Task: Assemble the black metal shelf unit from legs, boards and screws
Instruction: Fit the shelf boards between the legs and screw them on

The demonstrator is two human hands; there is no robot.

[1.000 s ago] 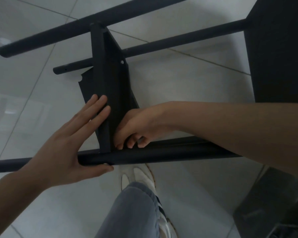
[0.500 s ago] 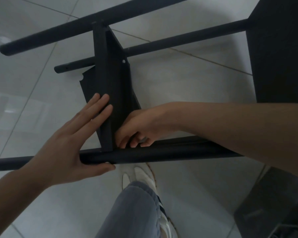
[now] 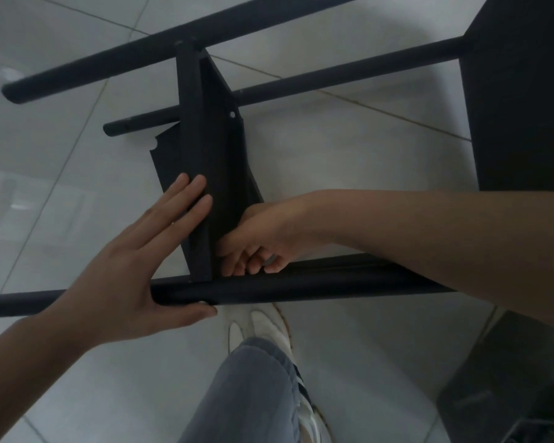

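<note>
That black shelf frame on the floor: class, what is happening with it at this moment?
A person is assembling it. The left hand lies flat, fingers pressing the upright black board, thumb under the nearest leg. The right hand, fingers curled, works where board meets leg; what it holds is hidden. Two further legs lie beyond on the tiled floor.

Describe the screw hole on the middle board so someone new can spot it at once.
Start at the narrow black board standing on edge between the long black legs. Follow its right flange up, away from the hands, to where the second-farthest leg crosses. The hole is the lone pale dot there; everything around it is plain black.
</note>
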